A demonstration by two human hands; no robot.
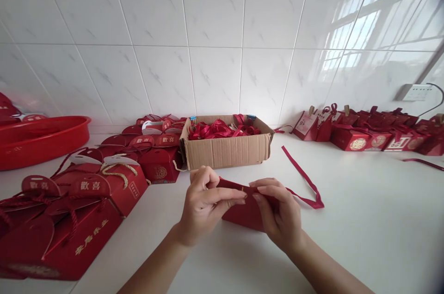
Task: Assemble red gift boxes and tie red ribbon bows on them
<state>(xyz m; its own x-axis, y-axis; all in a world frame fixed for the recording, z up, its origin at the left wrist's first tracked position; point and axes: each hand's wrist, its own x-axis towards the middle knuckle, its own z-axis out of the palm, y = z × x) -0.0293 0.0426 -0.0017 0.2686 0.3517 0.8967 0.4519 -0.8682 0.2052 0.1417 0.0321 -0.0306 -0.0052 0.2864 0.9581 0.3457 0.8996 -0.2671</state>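
A small red paper gift box (244,218) stands on the white counter in front of me, partly covered by my fingers. My left hand (204,208) is closed in a pinch at the box's upper edge, thumb and index finger together. What lies between those fingertips is too small to make out; a tiny gold-coloured bit (243,188) shows just above them. With thumb and fingers, my right hand (280,211) grips the upper right edge of the box. From behind that hand a dark red ribbon (305,178) trails over the counter, bent in a sharp fold.
Behind the box, a cardboard carton (227,151) holds loose red ribbons (222,130). Many red gift boxes (100,220) with cord handles crowd the left, near a red plastic basin (45,146). Smaller tied red boxes (357,139) line the right, below a wall socket (414,92).
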